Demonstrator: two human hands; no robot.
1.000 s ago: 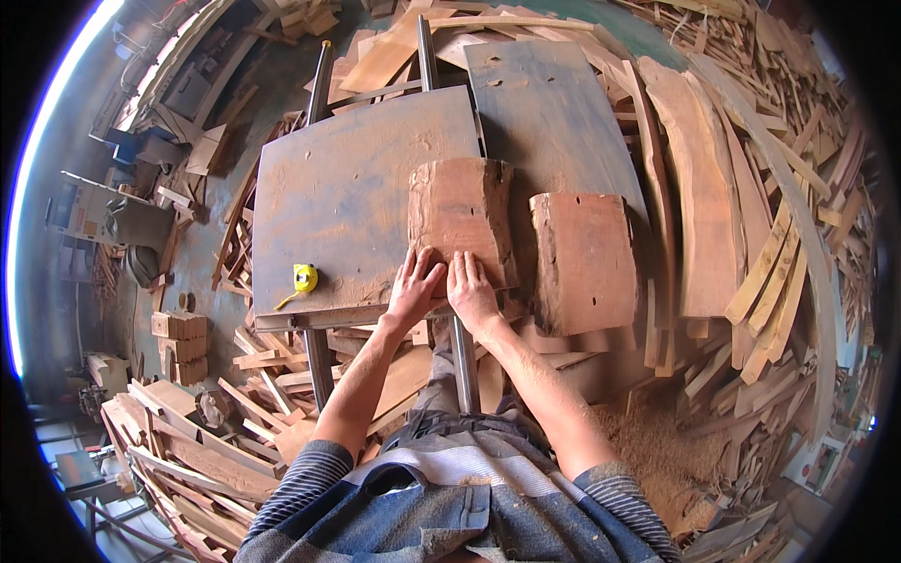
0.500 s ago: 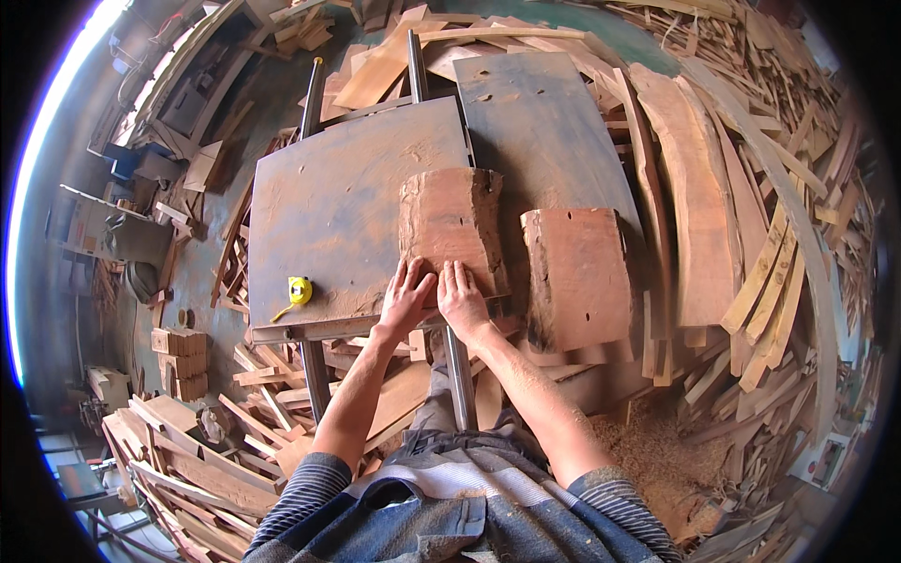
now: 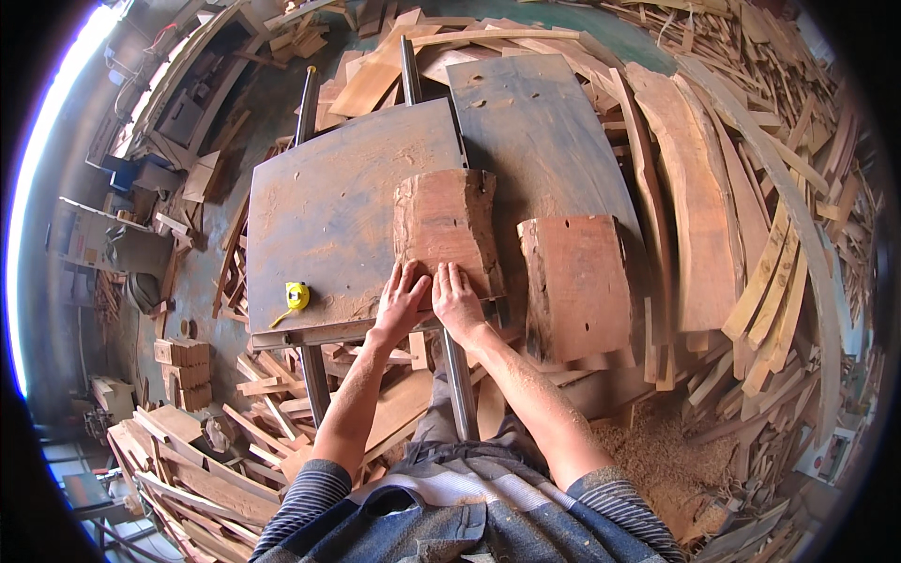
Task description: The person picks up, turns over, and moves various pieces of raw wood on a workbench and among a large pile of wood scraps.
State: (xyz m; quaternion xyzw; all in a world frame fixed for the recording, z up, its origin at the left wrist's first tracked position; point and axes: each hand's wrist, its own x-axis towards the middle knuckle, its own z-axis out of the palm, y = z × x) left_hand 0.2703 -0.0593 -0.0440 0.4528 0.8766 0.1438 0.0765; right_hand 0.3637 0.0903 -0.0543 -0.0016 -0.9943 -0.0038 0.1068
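Note:
A reddish-brown wood slab [image 3: 443, 211] with rough bark-like side edges lies flat on the sawdust-strewn metal tabletop [image 3: 328, 206]. My left hand [image 3: 402, 298] rests on its near end, fingers stretched out and thumb pointing to the other hand. Close beside it, my right hand [image 3: 457, 298] lies on the same near end with its fingers extended. Neither hand wraps around the slab. To the right lies a second wood slab [image 3: 574, 291], apart from both hands, with small dark holes in its face.
A yellow tape measure [image 3: 297, 296] sits on the tabletop's near left corner. The right-hand metal panel [image 3: 530, 131] stands beyond a dark gap. Long boards [image 3: 690, 206] lie to the right. Offcuts [image 3: 206, 469] and a sawdust heap [image 3: 657, 460] surround the table.
The view has shifted slightly. Both hands stay on the near end of the same slab, and the right-hand slab appears a little nearer to me.

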